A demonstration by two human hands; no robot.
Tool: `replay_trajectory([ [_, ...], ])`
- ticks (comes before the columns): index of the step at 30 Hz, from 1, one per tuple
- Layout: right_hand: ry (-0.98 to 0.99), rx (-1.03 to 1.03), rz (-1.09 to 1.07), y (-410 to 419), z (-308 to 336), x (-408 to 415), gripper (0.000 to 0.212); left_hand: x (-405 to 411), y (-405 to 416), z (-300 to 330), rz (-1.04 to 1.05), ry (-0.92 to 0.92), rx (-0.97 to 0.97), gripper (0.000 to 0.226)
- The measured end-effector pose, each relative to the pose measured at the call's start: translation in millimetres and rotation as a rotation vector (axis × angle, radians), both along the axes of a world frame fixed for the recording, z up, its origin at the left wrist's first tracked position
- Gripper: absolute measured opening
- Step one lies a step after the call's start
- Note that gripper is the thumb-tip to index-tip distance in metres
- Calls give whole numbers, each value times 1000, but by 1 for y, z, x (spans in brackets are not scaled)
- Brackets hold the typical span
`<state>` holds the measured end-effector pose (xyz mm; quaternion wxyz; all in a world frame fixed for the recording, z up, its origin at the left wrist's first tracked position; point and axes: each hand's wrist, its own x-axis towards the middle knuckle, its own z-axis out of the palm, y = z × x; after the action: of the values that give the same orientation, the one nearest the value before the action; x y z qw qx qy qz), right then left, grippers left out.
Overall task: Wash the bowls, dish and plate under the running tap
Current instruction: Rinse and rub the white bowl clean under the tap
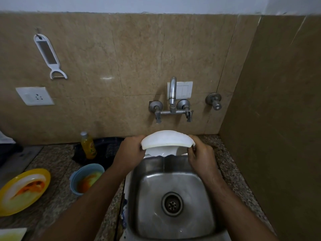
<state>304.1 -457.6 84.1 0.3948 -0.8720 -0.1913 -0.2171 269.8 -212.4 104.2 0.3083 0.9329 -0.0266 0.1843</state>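
Observation:
I hold a white bowl (166, 139) tilted over the back of the steel sink (172, 185), under the tap (172, 92). My left hand (129, 150) grips its left rim and my right hand (199, 153) grips its right rim. Water spills from the bowl in a sheet down into the sink. On the counter to the left stand a blue bowl (86, 178) with orange residue and a yellow plate (22, 190) with orange stains. A white dish (12, 233) shows at the bottom left corner, cut off by the frame.
A yellow dish-soap bottle (88, 145) stands by a black rack (102, 150) behind the blue bowl. A white peeler (48, 55) and a socket (34, 96) are on the tiled wall. A side wall (278, 119) closes in the right.

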Motion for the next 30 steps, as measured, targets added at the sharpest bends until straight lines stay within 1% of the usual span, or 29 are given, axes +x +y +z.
replay_trajectory([
  [3,16,-2,-11,-1,-1,-3,43,-1,0,-4,-22,-11,3,14],
  [6,1,-5,-26,0,-3,-7,41,-1,-1,-5,-31,15,-15,9],
  [8,-6,-18,-19,-1,-4,-8,40,-2,-2,-7,-34,20,-32,16],
  [11,41,-130,-21,-1,-14,-2,34,-2,-2,-15,-40,135,-35,19],
  [13,41,-136,-17,-1,-22,-1,35,-5,-2,-18,-41,170,-54,18],
  [17,23,-66,-30,-3,-21,-1,39,-4,-1,-9,-44,131,-21,39],
  [20,22,-78,5,-2,-21,-2,39,-8,0,-8,-27,135,11,41],
  [22,44,-118,20,-1,-27,-1,39,-11,1,-17,-36,182,-5,47],
  [23,56,-105,26,0,-29,-4,39,-15,0,-20,-33,212,-17,50],
  [25,61,-70,19,1,-31,-5,41,-15,-1,-20,4,202,12,53],
  [26,49,-89,14,1,-35,-2,40,-15,1,-24,17,197,14,54],
  [28,76,-100,26,5,-40,-2,41,-20,3,-26,44,214,50,51],
  [29,120,-45,60,9,-41,-1,43,-23,5,-26,63,193,87,44],
  [30,204,17,102,11,-39,1,44,-26,8,-29,74,153,129,38],
])
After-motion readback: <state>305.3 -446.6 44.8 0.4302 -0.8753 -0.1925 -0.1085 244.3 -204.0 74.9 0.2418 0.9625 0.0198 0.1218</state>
